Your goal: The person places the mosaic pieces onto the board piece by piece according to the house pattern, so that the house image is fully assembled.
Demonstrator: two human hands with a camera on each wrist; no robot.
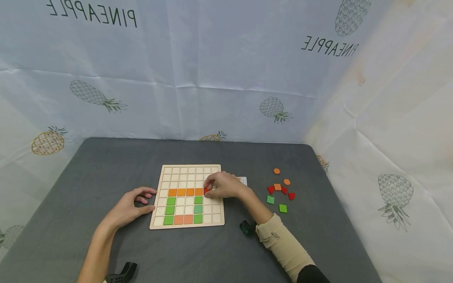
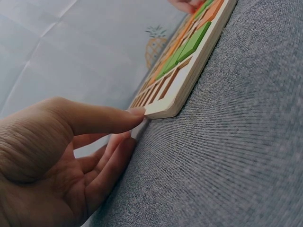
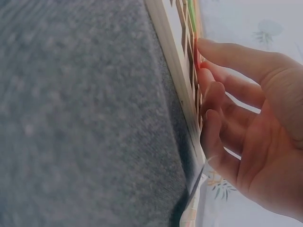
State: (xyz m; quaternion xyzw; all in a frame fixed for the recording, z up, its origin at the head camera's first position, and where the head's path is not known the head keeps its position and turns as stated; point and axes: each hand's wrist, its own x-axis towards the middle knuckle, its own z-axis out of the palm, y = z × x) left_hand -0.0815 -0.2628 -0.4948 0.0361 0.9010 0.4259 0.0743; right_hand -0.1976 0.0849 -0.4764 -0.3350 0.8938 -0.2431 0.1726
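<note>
A wooden grid board lies flat on the table, with orange, green and salmon square tiles set in some of its cells. My right hand is over the board's right half and pinches a red tile between thumb and fingers, at the right end of the orange row. In the right wrist view the red tile is mostly covered by the fingertips. At the board's left edge, my left hand touches the rim with its thumb tip, its fingers loosely bent beside it.
Right of the board lie loose pieces: orange discs, an orange square, several red pieces and green squares. A gridded card shows partly behind the right hand. A dark object is by the right forearm.
</note>
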